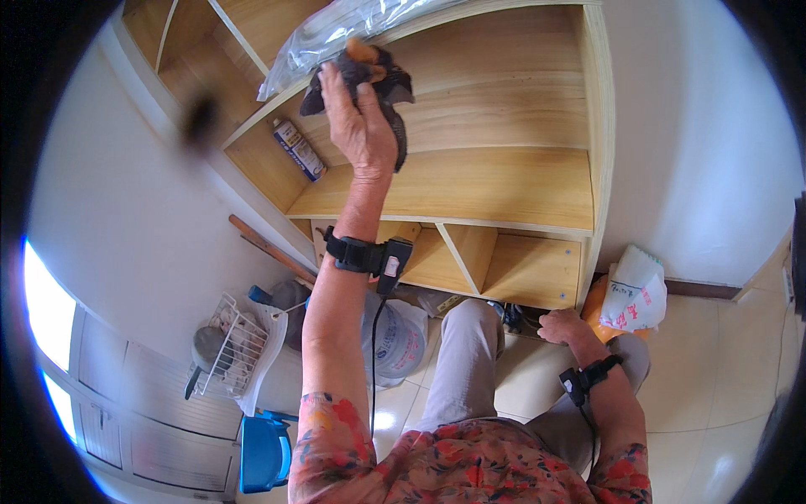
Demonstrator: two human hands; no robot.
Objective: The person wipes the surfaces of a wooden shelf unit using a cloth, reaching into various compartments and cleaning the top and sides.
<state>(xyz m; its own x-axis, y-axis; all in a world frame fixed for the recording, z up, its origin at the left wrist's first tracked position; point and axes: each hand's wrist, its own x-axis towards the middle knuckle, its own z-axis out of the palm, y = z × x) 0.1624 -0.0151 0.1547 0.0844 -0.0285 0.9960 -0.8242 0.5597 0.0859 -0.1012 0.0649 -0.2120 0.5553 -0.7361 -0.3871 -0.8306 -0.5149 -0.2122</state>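
Note:
My left hand (364, 129) is raised in front of a light wood shelving unit (478, 183). It holds a bunched dark cloth (395, 82) with orange-brown patches, near the front edge of an upper shelf. Clear plastic sheeting (334, 38) lies on that shelf, just beyond the cloth. Inside the wide compartment below, a spray can (300, 150) leans at the left side. Low on the right, my right hand (562, 324) is beside the unit's bottom edge with its fingers curled. Whether those fingers grip anything is hidden.
A white plastic bag (635, 293) and an orange item (595, 309) sit right of the unit. Around my left side are a large clear water bottle (397, 343), a white wire basket (236, 353) holding a pan (211, 348), and a blue plastic item (264, 453). Cables hang from both wrist straps.

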